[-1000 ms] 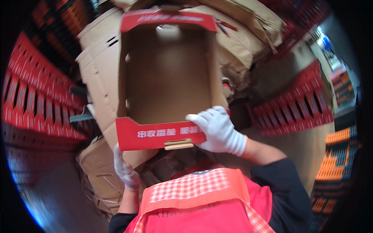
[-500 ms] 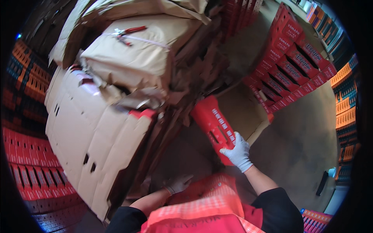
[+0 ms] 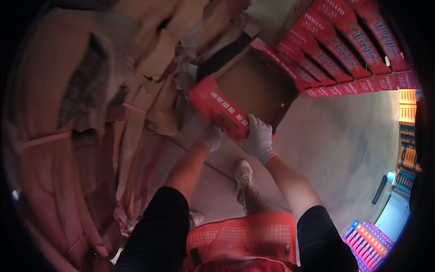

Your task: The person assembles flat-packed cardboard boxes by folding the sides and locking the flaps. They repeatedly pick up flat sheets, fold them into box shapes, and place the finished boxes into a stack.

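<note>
At frame centre, both gloved hands, the left hand (image 3: 212, 136) and right hand (image 3: 259, 141), gripped the red flap of an open cardboard box (image 3: 247, 86), apparently mid-placement beside the cardboard pile (image 3: 104, 90); setting it down needed steady lowering.

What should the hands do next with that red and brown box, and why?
Probably lower the open cardboard tray flat onto the floor. Both gloved hands, left hand and right hand, grip its red near edge, and it is tilted beside the pile of flattened cartons.
</note>
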Available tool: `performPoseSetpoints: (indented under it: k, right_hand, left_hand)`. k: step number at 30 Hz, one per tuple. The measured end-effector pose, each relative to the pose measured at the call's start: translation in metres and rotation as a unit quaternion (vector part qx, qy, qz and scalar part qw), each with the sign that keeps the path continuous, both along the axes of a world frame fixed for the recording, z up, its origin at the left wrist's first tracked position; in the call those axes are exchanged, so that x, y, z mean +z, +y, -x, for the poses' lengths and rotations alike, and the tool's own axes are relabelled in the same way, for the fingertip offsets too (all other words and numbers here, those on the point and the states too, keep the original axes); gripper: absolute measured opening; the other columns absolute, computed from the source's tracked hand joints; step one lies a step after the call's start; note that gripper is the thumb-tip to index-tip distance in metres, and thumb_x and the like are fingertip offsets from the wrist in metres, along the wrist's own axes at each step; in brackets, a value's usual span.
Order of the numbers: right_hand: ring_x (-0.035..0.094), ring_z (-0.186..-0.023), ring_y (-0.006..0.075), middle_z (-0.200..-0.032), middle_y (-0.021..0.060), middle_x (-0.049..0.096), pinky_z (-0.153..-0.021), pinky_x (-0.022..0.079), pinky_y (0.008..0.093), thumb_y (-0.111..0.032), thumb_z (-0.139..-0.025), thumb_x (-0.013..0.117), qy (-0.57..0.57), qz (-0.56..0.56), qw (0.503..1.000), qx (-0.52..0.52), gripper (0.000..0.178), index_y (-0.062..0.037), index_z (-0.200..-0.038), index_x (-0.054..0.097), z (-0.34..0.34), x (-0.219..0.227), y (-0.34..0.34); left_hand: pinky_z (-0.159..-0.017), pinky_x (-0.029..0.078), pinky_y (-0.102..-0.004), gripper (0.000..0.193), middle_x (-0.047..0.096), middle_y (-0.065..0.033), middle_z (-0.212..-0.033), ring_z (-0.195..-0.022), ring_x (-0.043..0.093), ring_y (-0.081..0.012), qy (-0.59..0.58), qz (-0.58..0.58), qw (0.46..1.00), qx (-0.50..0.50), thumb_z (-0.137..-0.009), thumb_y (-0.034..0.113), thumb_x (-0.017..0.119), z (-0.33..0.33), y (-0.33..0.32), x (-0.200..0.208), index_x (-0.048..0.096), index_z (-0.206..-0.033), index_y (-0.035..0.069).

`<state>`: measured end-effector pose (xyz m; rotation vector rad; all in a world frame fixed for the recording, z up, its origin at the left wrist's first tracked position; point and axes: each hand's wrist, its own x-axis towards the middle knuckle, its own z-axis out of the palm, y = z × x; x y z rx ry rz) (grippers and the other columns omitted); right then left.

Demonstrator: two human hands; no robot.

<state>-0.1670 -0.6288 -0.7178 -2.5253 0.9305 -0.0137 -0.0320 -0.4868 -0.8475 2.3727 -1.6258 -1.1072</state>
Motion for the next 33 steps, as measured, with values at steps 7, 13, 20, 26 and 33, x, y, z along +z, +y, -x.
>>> performPoseSetpoints:
  k: [7,13,20,26,33]
  right_hand:
    - [0.059,-0.112,0.0291,-0.116,0.0117,0.063,-0.096,0.042,0.0456,-0.044,-0.063,0.081,0.126,-0.001,0.992,0.026,0.083,-0.0057,-0.129,0.049,0.012,-0.042,-0.008]
    - [0.060,-0.111,0.0274,-0.115,0.0106,0.063,-0.095,0.041,0.0457,-0.044,-0.061,0.083,0.155,-0.040,0.984,0.080,0.084,-0.0070,-0.128,0.049,0.051,-0.016,0.001]
    - [0.061,-0.108,0.0268,-0.111,0.0094,0.062,-0.093,0.042,0.0441,-0.041,-0.067,0.080,0.228,-0.020,0.958,0.172,0.078,-0.0076,-0.131,0.048,0.057,-0.042,0.018]
    - [0.064,-0.105,0.0257,-0.112,0.0098,0.063,-0.089,0.045,0.0439,-0.033,-0.073,0.074,0.340,-0.012,0.929,0.144,0.066,-0.0121,-0.131,0.050,0.033,-0.072,0.032]
    - [0.064,-0.106,0.0264,-0.113,0.0091,0.064,-0.091,0.044,0.0444,-0.032,-0.075,0.071,0.267,-0.017,0.955,0.129,0.060,-0.0110,-0.128,0.052,0.050,-0.062,0.028]
  left_hand:
    - [-0.092,0.050,-0.0439,0.036,0.065,-0.0212,-0.115,-0.109,0.061,-0.0360,-0.080,0.068,0.991,-0.079,-0.086,0.022,0.053,-0.011,-0.015,-0.050,0.063,-0.114,0.002]
    - [-0.096,0.046,-0.0510,0.044,0.062,-0.0249,-0.114,-0.110,0.059,-0.0412,0.110,0.025,0.984,-0.135,-0.084,0.028,0.057,0.047,0.022,-0.026,0.058,-0.115,-0.002]
    - [-0.105,0.042,-0.0502,0.053,0.050,-0.0252,-0.139,-0.121,0.054,-0.0396,0.046,0.063,0.976,-0.203,-0.088,0.024,0.052,0.080,0.052,-0.047,0.045,-0.135,0.000]
    - [-0.095,0.051,-0.0437,0.038,0.063,-0.0186,-0.127,-0.111,0.064,-0.0315,0.098,0.065,0.978,-0.174,-0.091,0.017,0.046,0.069,0.036,-0.051,0.059,-0.124,0.002]
    - [-0.108,0.040,-0.0445,0.047,0.050,-0.0147,-0.144,-0.129,0.051,-0.0307,-0.014,0.040,0.957,-0.286,-0.093,0.021,0.046,0.073,0.042,-0.041,0.052,-0.135,0.002]
